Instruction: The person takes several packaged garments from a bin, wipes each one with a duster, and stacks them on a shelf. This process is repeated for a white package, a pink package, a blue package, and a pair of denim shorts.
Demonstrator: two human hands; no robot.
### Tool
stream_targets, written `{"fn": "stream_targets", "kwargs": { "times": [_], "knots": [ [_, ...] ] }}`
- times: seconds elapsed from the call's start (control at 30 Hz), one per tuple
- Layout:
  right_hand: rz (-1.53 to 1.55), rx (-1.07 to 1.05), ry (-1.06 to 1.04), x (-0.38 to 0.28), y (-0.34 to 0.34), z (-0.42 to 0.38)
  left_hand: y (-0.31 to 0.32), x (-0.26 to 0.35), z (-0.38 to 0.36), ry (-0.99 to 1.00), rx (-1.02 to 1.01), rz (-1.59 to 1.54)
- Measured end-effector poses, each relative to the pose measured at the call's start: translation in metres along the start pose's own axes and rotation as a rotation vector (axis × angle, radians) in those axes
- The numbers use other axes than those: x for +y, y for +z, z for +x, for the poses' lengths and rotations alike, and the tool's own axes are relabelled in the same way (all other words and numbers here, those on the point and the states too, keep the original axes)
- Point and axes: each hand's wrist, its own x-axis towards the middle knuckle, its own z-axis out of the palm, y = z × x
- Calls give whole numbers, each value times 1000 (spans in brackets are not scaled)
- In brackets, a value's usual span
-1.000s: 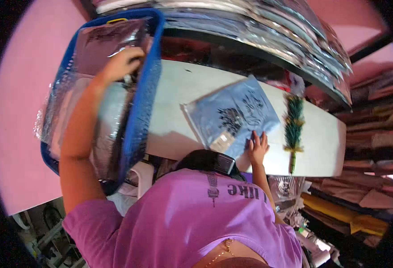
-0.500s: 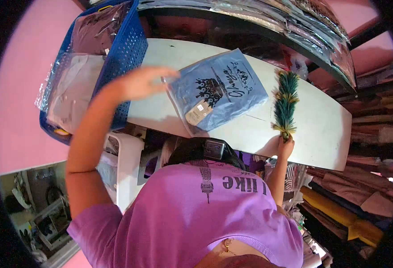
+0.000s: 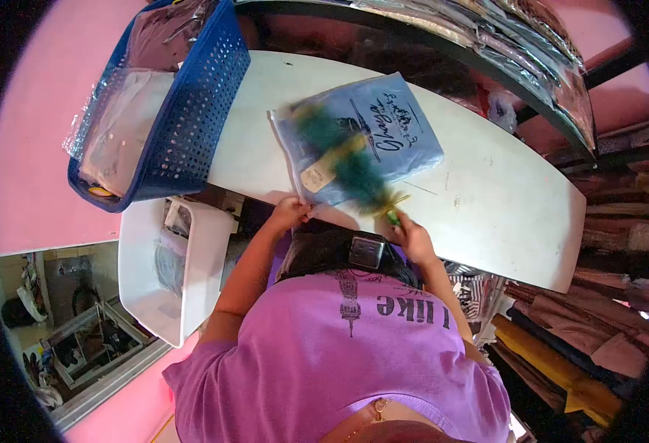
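Observation:
A clear plastic bag with blue folded fabric (image 3: 413, 151) inside lies on the white table, black lettering printed on it. My left hand (image 3: 289, 214) is closed at the bag's near-left corner, its fingertips pinching the plastic edge. In my right hand (image 3: 414, 240) is the handle of a green and yellow feather-like duster (image 3: 357, 177). Blurred by motion, the duster slants across the bag's left part and covers some of the print. A tan tag (image 3: 317, 177) shows partly beside it.
A blue perforated basket (image 3: 191, 136) with plastic-wrapped items stands at the table's left end. Below it is a white bin (image 3: 143, 273). Wrapped garments (image 3: 487, 44) fill a shelf behind the white table (image 3: 501, 199). Folded fabrics (image 3: 560, 362) are stacked at right.
My left hand has come down from above the bag's left side to its near edge. My right hand has swung the duster leftward from the bare table onto the bag.

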Motion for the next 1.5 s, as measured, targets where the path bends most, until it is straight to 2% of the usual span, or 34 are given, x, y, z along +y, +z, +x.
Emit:
{"fn": "stream_targets", "kwargs": {
  "times": [0.07,0.1,0.13,0.17,0.23,0.3,0.37,0.43,0.47,0.5,0.57,0.6,0.67,0.7,0.77,0.8,0.83,0.87,0.9,0.93,0.97,1.03,1.07,1.1,1.17,1.23,1.27,1.3,1.37,1.4,1.5],
  "knots": [
    [-111,17,47,3,4,3,-18,-8,10,47,28,60],
    [-218,39,97,8,5,6,-28,-13,12,170,178,70],
    [-207,129,223,17,6,11,-38,-18,15,290,329,80],
    [-219,146,404,25,2,17,-48,-17,14,290,337,74],
    [-21,482,377,52,1,22,-70,-11,13,305,479,-86],
    [49,620,443,49,-10,35,-90,-10,15,304,532,-141],
    [156,602,445,20,-19,35,-112,-13,21,300,577,-197],
    [46,398,310,-16,-19,35,-135,-22,31,542,694,-267],
    [50,262,236,-5,-3,35,-141,-20,29,682,771,-72],
    [-114,132,78,-8,6,36,-143,-13,26,680,768,-76],
    [-222,26,-158,-29,12,40,-145,-1,22,784,900,236],
    [-223,22,-157,-33,17,44,-146,0,25,780,900,234],
    [-247,75,182,-34,27,56,-146,5,36,710,853,385],
    [-251,70,183,-32,32,63,-144,13,40,705,853,380],
    [-90,319,312,-29,41,74,-136,26,47,759,838,760],
    [-57,290,259,-36,38,76,-129,30,49,758,832,756],
    [-62,290,263,-45,33,75,-122,35,51,647,897,955],
    [-152,124,153,-55,28,70,-120,37,53,529,955,1152],
    [-240,-43,43,-60,26,66,-121,37,55,532,949,1146],
    [-292,-94,-103,-55,24,61,-122,35,55,551,947,1142],
    [-300,-98,-95,-53,24,59,-120,35,54,569,944,1136],
    [-377,11,17,-47,25,56,-119,37,52,596,944,1090],
    [-373,57,189,-44,26,59,-119,38,53,581,956,1091],
    [-318,125,337,-42,28,64,-119,39,53,565,967,1095],
    [-87,322,411,-42,40,71,-119,38,52,560,956,1086],
    [4,278,398,-56,48,73,-119,39,54,573,949,1048],
    [-40,116,384,-64,47,73,-119,40,53,583,940,1051],
    [-153,-3,230,-63,49,69,-119,41,51,579,937,1049],
    [-355,-83,150,-73,46,71,-118,42,51,578,934,1045],
    [-355,-80,151,-72,45,74,-118,42,51,574,939,1054],
    [-255,206,424,-59,50,88,-119,39,52,585,950,1070]
  ]
}}
